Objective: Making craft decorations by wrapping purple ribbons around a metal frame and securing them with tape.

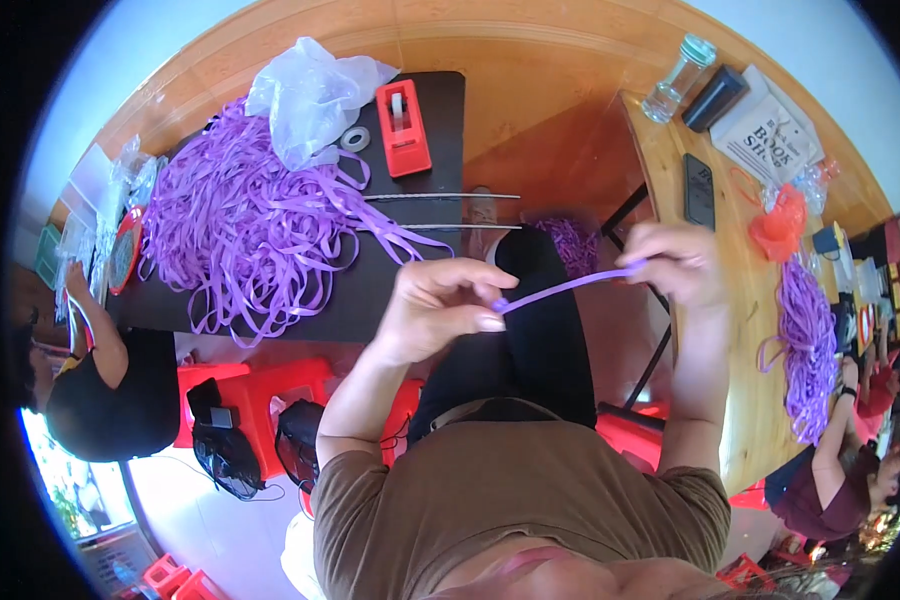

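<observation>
A short purple ribbon (pixel 568 285) stretches between my two hands above my lap. The thumb and fingers of my left hand (pixel 438 305) pinch its left end, where it looks bunched or knotted. My right hand (pixel 678 262) closes on the other end and is slightly blurred. To the left, a big tangled heap of purple ribbon (pixel 245 215) covers much of the dark table (pixel 440 110). Two thin metal rods (pixel 470 227) stick out past that table's right edge, close to my left hand.
On the dark table are a red tape dispenser (pixel 404 130), a tape roll (pixel 355 139) and a clear plastic bag (pixel 315 100). A wooden table (pixel 710 330) at right holds a phone (pixel 699 190), a bottle (pixel 678 80) and a ribbon bundle (pixel 808 350). Red stools (pixel 255 400) and other people flank me.
</observation>
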Demonstrator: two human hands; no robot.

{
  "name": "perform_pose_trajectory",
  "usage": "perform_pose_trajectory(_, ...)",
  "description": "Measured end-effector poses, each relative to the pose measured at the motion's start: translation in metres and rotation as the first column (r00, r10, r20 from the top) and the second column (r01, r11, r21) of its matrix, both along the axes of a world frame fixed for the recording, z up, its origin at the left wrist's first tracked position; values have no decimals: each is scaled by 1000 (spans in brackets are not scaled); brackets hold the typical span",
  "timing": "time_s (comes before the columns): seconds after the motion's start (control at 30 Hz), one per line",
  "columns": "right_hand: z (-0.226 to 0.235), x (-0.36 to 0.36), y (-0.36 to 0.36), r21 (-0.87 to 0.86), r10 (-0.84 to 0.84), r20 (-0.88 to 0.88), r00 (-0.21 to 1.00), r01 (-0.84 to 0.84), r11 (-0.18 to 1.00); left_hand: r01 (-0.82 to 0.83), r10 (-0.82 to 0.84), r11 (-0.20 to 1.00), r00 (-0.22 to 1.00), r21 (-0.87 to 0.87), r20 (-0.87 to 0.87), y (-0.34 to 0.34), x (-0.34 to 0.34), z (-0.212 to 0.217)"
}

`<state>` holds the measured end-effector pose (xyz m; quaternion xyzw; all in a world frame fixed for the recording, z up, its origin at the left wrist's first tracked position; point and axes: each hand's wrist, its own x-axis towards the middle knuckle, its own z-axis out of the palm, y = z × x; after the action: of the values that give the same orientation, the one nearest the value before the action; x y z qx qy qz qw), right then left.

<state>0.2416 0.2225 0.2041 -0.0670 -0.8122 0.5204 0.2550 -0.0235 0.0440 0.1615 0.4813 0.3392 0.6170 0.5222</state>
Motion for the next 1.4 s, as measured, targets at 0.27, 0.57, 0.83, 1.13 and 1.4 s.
perform_pose_trajectory(0.27,-13,-42,-60,452,7,39,999,-24,892,-4,14,999,960,36,-279,2,24,-5)
perform_pose_trajectory(0.57,-16,-43,-58,571,66,62,996,-90,816,31,10,995,921,100,-390,5,28,-7)
perform_pose_trajectory(0.83,-18,-42,-59,593,79,76,994,-109,798,-8,55,994,905,114,-421,4,32,-1)
perform_pose_trajectory(1.13,-16,-43,-61,600,89,112,990,-139,788,-3,76,985,909,175,-411,8,32,-2)
perform_pose_trajectory(1.4,-20,-45,-61,483,175,112,978,-208,850,40,87,964,886,262,-456,4,35,-6)
